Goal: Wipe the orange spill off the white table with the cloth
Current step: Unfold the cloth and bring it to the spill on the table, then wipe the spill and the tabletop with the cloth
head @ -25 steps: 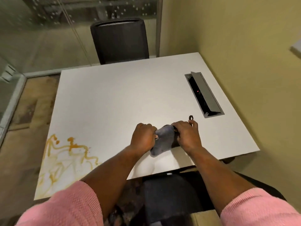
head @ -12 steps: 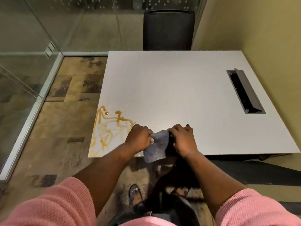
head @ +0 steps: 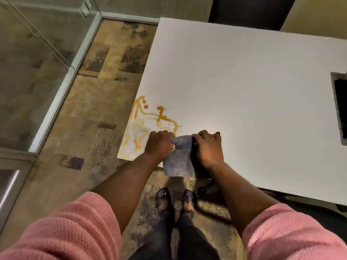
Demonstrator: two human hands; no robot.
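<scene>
A grey-blue cloth (head: 178, 159) hangs between my two hands at the near edge of the white table (head: 234, 87). My left hand (head: 159, 144) grips its left top corner and my right hand (head: 207, 147) grips its right top corner. The cloth's lower part droops past the table's edge. The orange spill (head: 144, 126) covers the table's near left corner, with thick squiggles at its far side and thin smears nearer me. My left hand is over the spill's right edge and hides part of it.
A dark cable box opening (head: 339, 106) is set into the table at the right. A black chair (head: 249, 10) stands at the far side. Glass wall with metal frame (head: 62, 79) runs along the left. My feet (head: 174, 201) stand on patterned carpet below the table edge.
Both hands have carried the cloth leftward along the table's near edge, from the middle to the edge of the spill. The view has swung down and left.
</scene>
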